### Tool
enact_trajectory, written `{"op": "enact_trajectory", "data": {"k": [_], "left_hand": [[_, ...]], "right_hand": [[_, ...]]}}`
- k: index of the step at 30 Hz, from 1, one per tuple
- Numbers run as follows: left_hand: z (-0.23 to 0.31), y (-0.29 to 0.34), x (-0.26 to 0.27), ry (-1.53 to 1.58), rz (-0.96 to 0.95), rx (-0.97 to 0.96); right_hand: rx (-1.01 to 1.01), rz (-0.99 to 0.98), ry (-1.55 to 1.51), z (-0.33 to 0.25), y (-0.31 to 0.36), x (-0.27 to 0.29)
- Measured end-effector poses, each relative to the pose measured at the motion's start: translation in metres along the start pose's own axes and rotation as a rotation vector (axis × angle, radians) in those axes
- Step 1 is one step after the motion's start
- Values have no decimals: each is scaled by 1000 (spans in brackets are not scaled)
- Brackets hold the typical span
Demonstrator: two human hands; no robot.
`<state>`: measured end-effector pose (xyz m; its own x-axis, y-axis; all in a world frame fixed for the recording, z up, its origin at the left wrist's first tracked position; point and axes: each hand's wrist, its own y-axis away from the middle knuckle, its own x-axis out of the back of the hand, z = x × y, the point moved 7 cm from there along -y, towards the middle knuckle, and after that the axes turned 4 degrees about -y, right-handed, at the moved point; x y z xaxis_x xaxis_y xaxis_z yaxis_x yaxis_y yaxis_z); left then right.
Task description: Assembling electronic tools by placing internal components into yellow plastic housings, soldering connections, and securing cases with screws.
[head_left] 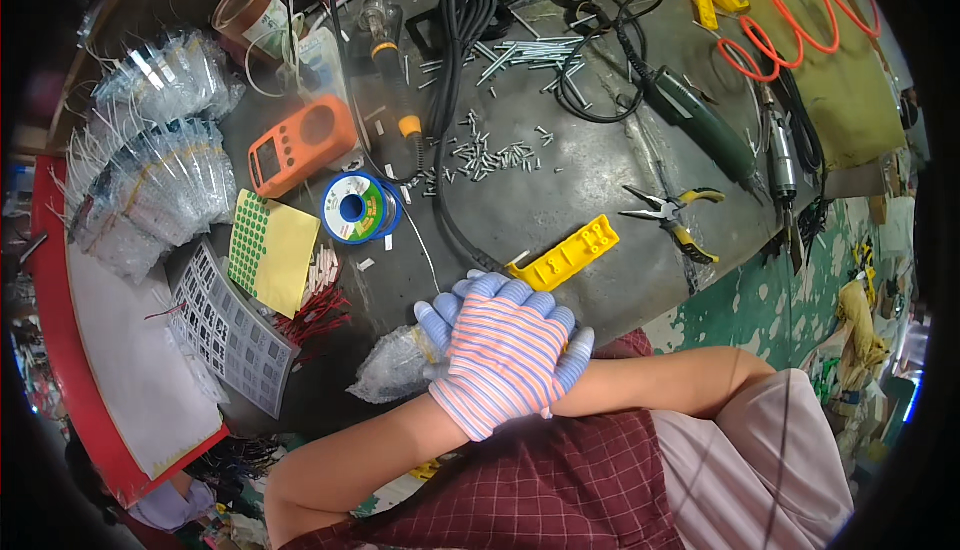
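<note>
Yel. casing [566, 253], bubble-wrap bag [388, 368] nr; L hand [505, 350] covers R hand [436, 326], both grips unclear.

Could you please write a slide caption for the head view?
Gloved left hand over gloved right hand, beside a plastic bag and yellow part, at a workbench with pliers and wire spool.

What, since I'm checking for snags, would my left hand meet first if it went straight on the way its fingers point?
Probably the near end of the yellow plastic piece, just past your left hand; the hand's height above the table is unclear, so it might pass over.
</note>
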<state>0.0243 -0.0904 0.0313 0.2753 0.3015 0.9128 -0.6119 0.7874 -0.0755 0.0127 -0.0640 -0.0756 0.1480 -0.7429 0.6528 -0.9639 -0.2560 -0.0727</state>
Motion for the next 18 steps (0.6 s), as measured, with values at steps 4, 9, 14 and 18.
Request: {"op": "enact_trajectory", "data": {"k": [4, 9, 14, 18], "left_hand": [[6, -2, 1, -34, -13, -23], [6, -3, 0, -20, -31, 49], [-2, 32, 21, -21, 293, 45], [-44, 75, 23, 250, 440, 176]], "right_hand": [[-23, -39, -88, 9, 5, 3], [0, -65, -151, 4, 1, -7], [162, -202, 80, -24, 39, 29], [553, -102, 140, -74, 71, 84]]}}
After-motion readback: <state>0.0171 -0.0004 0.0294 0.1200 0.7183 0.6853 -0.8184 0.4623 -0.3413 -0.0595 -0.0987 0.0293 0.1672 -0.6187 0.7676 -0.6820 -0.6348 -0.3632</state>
